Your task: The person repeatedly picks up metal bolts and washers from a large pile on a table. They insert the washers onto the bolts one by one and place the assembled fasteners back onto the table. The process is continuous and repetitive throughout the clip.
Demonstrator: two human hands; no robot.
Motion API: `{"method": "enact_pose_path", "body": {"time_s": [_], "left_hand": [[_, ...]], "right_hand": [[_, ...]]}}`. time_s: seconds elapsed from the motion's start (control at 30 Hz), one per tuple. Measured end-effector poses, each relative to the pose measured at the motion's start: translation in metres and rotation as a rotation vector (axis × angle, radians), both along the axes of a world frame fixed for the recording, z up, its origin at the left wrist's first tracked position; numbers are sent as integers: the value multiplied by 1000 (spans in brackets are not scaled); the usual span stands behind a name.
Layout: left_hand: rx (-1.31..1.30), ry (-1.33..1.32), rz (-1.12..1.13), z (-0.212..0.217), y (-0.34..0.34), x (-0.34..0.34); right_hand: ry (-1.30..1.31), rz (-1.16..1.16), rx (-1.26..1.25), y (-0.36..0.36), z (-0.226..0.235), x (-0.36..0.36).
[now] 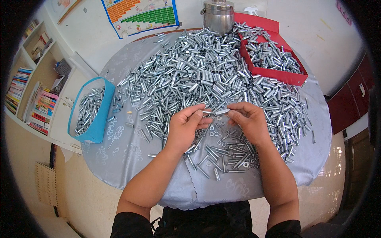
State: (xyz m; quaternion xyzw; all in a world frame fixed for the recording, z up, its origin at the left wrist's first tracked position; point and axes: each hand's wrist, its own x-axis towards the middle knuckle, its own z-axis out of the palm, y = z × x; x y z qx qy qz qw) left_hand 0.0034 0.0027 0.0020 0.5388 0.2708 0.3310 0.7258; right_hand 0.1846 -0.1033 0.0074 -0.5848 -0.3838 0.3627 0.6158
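Observation:
Over the near part of a big heap of metal sleeves and bolts (190, 71), both my hands are raised close together. My left hand (186, 125) pinches a thin bolt (207, 112) between thumb and fingers, its tip pointing right. Between the thumb and forefinger of my right hand (250, 121) is a short silver metal sleeve (222, 112). Bolt and sleeve nearly meet; whether they touch I cannot tell. Below the hands lie loose nuts and washers (213, 129), and nearer to me several long bolts (234, 152).
A blue bin (95, 129) of metal parts stands at the left of the round table with its grey cloth (119, 162). At the back right sits an open red box (278, 77) full of sleeves, beside a steel pot (219, 18). A bookshelf (35, 79) lines the left wall.

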Motion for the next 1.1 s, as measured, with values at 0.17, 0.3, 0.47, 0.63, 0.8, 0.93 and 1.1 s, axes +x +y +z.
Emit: {"method": "enact_pose_path", "body": {"time_s": [0.17,0.3,0.47,0.63,0.8,0.93,1.1], "left_hand": [[19,25,15,1,-1,0],[-9,12,-2,-1,0,0],[-59,-19,-15,-2,2,0],[-93,-48,-19,-2,3,0],[-149,-44,-55,-3,3,-1],[-105,-5,-63,-1,3,-1],[-77,56,-90,2,1,-1]], "right_hand": [[-35,3,-16,0,2,-2],[-74,0,-5,0,1,-1],[-58,19,-24,-1,2,-1],[-35,43,-32,-1,2,-2],[-48,15,1,0,0,-4],[-167,-42,6,-1,0,-2],[-167,-9,-60,-3,3,1]]}}
